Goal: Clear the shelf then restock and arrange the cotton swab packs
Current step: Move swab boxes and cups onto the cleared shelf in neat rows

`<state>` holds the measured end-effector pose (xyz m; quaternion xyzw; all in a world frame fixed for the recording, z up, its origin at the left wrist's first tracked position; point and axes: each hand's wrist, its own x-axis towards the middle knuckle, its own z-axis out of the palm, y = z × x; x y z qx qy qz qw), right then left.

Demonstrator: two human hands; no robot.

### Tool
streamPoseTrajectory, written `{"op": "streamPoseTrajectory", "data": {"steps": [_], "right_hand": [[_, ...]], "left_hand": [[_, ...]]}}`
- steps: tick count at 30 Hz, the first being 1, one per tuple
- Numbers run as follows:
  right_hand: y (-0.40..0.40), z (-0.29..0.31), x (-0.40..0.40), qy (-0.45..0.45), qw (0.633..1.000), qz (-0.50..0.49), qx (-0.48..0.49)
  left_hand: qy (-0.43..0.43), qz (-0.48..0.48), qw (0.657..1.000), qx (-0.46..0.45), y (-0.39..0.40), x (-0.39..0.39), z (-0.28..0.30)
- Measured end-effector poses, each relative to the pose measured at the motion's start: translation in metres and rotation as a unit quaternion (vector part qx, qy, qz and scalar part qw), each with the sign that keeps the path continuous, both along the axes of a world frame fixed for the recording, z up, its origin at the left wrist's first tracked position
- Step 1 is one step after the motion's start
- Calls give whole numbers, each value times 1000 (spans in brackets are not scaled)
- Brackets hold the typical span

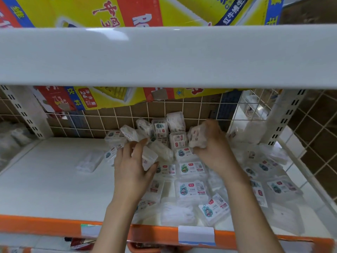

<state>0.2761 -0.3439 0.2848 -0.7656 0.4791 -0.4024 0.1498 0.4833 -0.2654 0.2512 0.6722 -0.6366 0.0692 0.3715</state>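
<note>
Several clear cotton swab packs [191, 190] with small printed labels lie jumbled over the right half of the white shelf [45, 179], piled higher against the back grid. My left hand [131, 167] grips one clear pack [150, 157] at the left edge of the pile. Further back, my right hand [213, 145] curls round another pack [196, 136] and holds it just above the heap. One lone pack [89, 161] lies flat on the bare left part of the shelf.
A white upper shelf [164, 55] overhangs close above and carries yellow and red cartons [102, 11]. A wire grid [255, 114] closes the back and right side. The shelf's front edge is an orange strip [45, 227] with a price label [196, 234].
</note>
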Motion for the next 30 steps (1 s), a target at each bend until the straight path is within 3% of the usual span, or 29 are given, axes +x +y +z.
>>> {"op": "streamPoseTrajectory", "data": {"steps": [8, 16, 30], "right_hand": [[49, -25, 39, -98, 993, 33, 54], [63, -28, 114, -43, 999, 26, 16], [101, -33, 305, -34, 999, 16, -19]], "left_hand": [[27, 11, 999, -14, 17, 26, 3], [167, 29, 985, 7, 39, 81, 7], [212, -38, 975, 44, 68, 285, -7]]}}
